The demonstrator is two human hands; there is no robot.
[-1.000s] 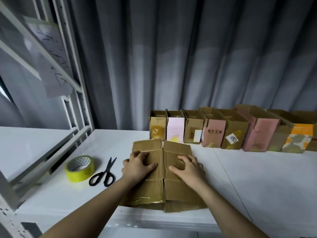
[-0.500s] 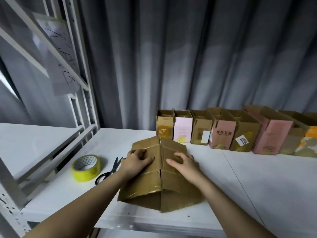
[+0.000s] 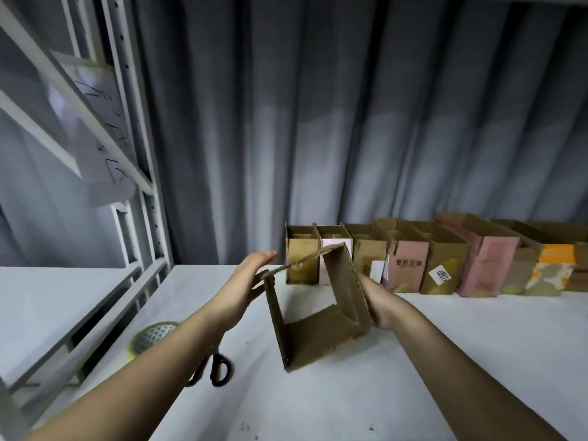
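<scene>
Brown cardboard box [image 3: 347, 283] sat between flat-fingered left hand [image 3: 248, 281] at its 9 o'clock and right hand [image 3: 381, 308], grip unseen; uneven squeeze risked collapse.

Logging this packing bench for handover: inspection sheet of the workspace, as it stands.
Surface: white table, dark specks near front.
Job's things: cardboard box, opened into a tilted square tube.
Clutter: yellow tape roll, black scissors, both partly behind left forearm; row of small boxes at back.
Grippers: left hand flat on box's left corner; right hand at right wall, fingers hidden.
Cables: nothing seen.
Surroundings: grey curtain; white rack with paper note, left.
</scene>
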